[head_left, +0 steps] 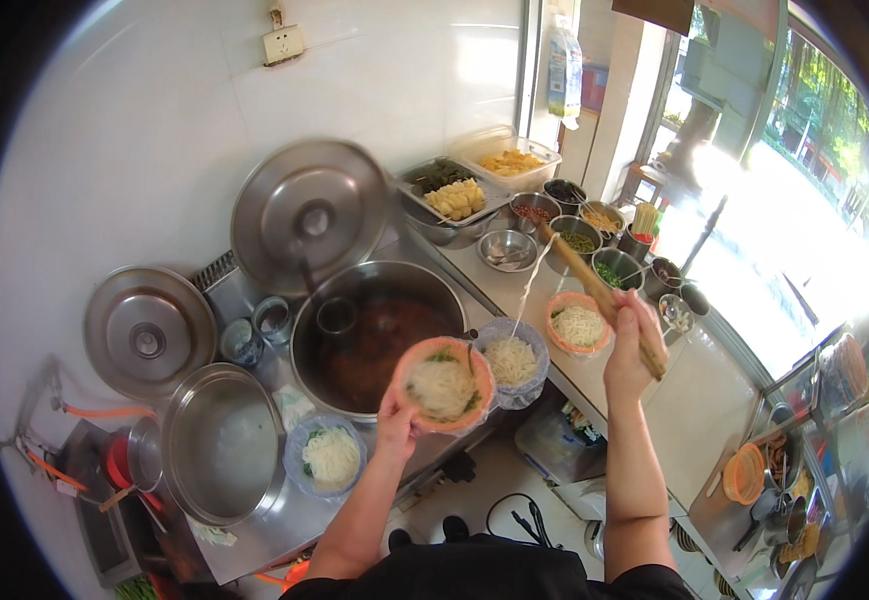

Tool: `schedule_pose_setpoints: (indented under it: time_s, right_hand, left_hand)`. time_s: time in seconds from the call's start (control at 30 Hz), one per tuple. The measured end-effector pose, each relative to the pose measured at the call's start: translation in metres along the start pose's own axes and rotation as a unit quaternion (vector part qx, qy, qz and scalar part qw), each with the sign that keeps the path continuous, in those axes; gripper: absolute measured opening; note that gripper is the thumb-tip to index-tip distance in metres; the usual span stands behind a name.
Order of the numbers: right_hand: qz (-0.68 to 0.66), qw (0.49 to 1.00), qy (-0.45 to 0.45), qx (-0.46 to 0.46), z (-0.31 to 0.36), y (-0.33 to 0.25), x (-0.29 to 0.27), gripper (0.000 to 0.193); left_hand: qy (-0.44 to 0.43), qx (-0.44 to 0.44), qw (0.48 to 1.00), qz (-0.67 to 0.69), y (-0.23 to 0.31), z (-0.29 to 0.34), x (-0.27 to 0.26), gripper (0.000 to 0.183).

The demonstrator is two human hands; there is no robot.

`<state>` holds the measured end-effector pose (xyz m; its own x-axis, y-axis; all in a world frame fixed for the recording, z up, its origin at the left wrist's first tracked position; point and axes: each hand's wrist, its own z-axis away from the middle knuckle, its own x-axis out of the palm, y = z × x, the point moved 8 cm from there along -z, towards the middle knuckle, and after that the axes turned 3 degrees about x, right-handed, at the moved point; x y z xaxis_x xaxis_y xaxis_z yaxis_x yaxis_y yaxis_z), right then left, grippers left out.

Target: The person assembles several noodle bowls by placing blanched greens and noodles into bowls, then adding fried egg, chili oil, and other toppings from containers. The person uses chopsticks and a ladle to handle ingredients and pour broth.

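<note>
Raised closest to my lens, the right hand (638, 340) clamps long wooden chopsticks (590, 278) to the right of the steel pot (320, 355), a pale strand (529, 283) trailing from their tip toward a plastic-lined bowl (542, 372) just beside that pot. On my feed, the left hand (397, 424) grips an orange bowl (488, 380) of noodles (442, 390) at the pot's near right rim; I see a second orange bowl (575, 298) on the desk (705, 410) farther right of it.
</note>
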<state>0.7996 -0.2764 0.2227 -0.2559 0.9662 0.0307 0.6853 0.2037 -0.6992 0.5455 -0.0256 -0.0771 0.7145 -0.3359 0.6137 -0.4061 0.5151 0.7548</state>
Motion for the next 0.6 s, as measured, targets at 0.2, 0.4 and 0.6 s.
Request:
schedule_pose_setpoints:
  time_s: [0.2,0.4,0.6]
  right_hand:
    - [-0.061,0.995,0.014,0.078,-0.012,0.030,0.000,0.022]
    - [0.037,0.957,-0.151,0.244,0.062,0.123,0.040,0.019]
    - [0.108,0.947,-0.184,0.239,0.101,0.161,0.043,0.018]
  left_hand:
    - [0.032,0.005,0.999,0.010,0.006,0.012,-0.007,0.055]
    - [0.030,0.036,0.995,0.083,0.037,0.055,-0.064,0.057]
    - [0.099,0.183,0.974,0.088,0.104,0.153,-0.167,0.058]
